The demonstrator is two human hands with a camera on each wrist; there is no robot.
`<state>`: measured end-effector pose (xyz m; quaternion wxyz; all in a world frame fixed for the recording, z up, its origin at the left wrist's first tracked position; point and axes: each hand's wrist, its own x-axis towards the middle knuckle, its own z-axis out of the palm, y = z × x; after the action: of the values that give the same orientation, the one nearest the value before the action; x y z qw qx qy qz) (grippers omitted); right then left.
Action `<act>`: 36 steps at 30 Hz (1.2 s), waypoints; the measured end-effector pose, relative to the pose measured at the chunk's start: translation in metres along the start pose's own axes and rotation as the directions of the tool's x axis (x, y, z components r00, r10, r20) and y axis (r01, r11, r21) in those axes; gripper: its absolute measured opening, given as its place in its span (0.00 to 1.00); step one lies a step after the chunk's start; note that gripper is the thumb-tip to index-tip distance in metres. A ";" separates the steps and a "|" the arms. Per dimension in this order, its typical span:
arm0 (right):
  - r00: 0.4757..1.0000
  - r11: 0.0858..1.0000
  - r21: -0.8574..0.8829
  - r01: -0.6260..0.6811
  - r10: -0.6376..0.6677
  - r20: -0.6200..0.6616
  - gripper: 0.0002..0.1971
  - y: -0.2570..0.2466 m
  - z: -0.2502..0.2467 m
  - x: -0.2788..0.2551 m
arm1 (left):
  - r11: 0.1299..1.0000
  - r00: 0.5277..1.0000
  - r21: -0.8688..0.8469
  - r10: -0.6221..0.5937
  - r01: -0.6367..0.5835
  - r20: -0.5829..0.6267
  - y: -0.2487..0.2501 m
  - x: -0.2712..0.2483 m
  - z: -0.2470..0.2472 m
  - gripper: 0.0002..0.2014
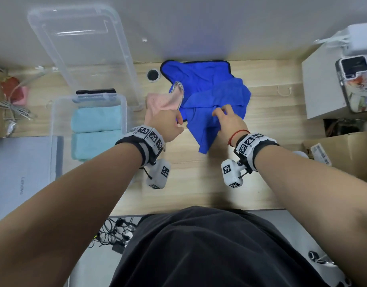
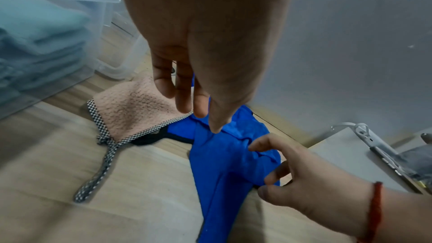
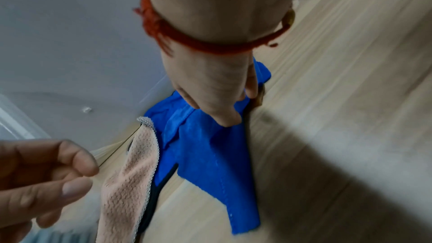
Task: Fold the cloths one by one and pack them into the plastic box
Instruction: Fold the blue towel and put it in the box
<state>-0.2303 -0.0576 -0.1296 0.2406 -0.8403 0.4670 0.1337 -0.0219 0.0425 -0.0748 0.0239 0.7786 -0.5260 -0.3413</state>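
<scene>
A heap of blue cloth point(image 1: 211, 94) lies at the back middle of the wooden desk, one piece edged in black. My right hand point(image 1: 222, 111) pinches a fold of the blue cloth point(image 3: 205, 151) at its near side, thumb and fingers point(image 3: 229, 119) pressed into the fabric. A pink cloth point(image 1: 164, 100) with checkered trim lies against the heap's left edge. My left hand point(image 1: 174, 121) hovers just above the pink cloth point(image 2: 131, 110), fingers point(image 2: 182, 99) hanging loose and holding nothing. The clear plastic box point(image 1: 54, 121) stands on the left with folded teal cloths point(image 1: 95, 121) inside.
The box's clear lid point(image 1: 85, 48) leans on the wall behind it. A grey laptop point(image 1: 23, 172) lies at the near left. A white box point(image 1: 323, 90) with a phone point(image 1: 354, 83) and a cardboard box point(image 1: 348, 154) stand on the right. A cable hole point(image 1: 153, 75) is beside the heap.
</scene>
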 end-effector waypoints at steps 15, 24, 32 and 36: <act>0.982 0.981 0.137 0.134 -0.113 -0.155 0.13 -0.033 -0.051 -0.032 | 0.990 0.990 -0.076 0.116 -0.122 -0.085 0.013 -0.051 0.007 0.31; 0.948 0.921 0.290 0.262 -0.189 -0.256 0.10 -0.081 -0.132 -0.099 | 0.962 0.942 -0.056 0.250 -0.268 -0.224 0.042 -0.069 -0.052 0.06; 0.937 0.955 0.201 0.219 -0.149 -0.315 0.14 -0.077 -0.134 -0.136 | 0.912 0.868 -0.112 0.329 -0.394 -0.372 0.042 -0.114 -0.091 0.02; 0.936 0.994 0.032 0.107 -0.089 -0.341 0.09 -0.081 -0.144 -0.143 | 0.919 0.866 -0.045 0.351 -0.391 -0.357 0.042 -0.129 -0.106 0.09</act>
<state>-0.2374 0.0054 0.0793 0.1840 -0.8667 0.4622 -0.0370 -0.0245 0.0977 0.0882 0.2253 0.7074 -0.6330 -0.2195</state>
